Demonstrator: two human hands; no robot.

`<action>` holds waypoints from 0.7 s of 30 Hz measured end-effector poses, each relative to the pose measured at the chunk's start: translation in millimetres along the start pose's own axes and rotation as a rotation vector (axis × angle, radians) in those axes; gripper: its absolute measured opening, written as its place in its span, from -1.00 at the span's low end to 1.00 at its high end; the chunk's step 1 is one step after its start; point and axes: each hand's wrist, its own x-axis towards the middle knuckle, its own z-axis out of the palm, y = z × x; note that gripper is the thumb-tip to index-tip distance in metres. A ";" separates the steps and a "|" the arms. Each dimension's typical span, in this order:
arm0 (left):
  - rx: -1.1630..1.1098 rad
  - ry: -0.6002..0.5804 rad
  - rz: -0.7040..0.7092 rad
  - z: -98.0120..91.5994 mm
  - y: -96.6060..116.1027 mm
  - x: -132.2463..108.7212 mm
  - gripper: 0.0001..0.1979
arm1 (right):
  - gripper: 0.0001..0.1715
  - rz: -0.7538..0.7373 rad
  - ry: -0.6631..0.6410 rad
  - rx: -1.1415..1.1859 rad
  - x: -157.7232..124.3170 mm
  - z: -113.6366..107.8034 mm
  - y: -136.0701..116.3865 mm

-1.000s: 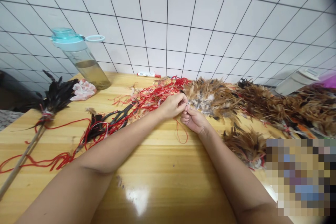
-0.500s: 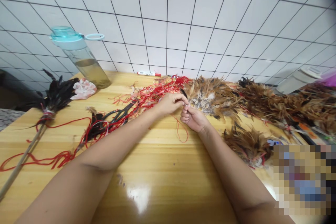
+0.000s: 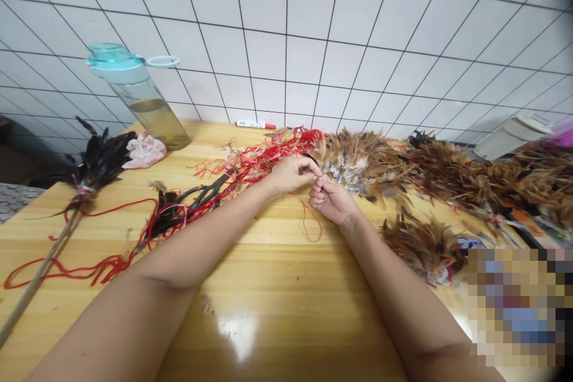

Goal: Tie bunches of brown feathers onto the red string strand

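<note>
My left hand (image 3: 293, 174) and my right hand (image 3: 332, 200) meet above the table, fingertips pinched together around something small and pale that I cannot make out. A thin red string (image 3: 320, 230) loops down below them; whether either hand grips it is unclear. Just behind my fingers lies a fan of brown feathers (image 3: 371, 161) with fluffy grey-white bases. A tangle of red strings (image 3: 250, 158) spreads behind my left hand. Black-handled scissors (image 3: 208, 194) rest among the strings beside my left forearm.
At left, a feather duster with black feathers (image 3: 105, 161) lies near crumpled pale plastic (image 3: 145, 150) and a water bottle (image 3: 152, 113). A red-and-white marker (image 3: 255, 125) lies by the wall. More brown feathers (image 3: 492, 185), a feather bundle (image 3: 423, 248) and a pale cup (image 3: 513, 136) are at right.
Both hands stay pinched together in nearly the same spot, with only a slight shift of the fingers. The whole view has moved a little; the things on the table lie as before.
</note>
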 end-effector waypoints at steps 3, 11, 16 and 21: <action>0.153 0.063 0.060 4.9 1.8 -0.4 -0.86 | -0.64 -0.003 0.012 0.022 0.4 1.0 0.9; 0.524 0.234 0.409 15.0 6.3 -5.8 -0.82 | -0.67 0.053 0.076 0.156 0.2 12.6 6.5; 0.587 0.249 0.492 18.1 -3.3 -6.4 -0.83 | -0.65 0.074 0.089 0.206 -0.8 15.6 7.9; 0.556 0.247 0.429 19.7 -8.4 -6.8 -0.87 | -0.64 0.083 0.100 0.239 -2.1 19.9 11.7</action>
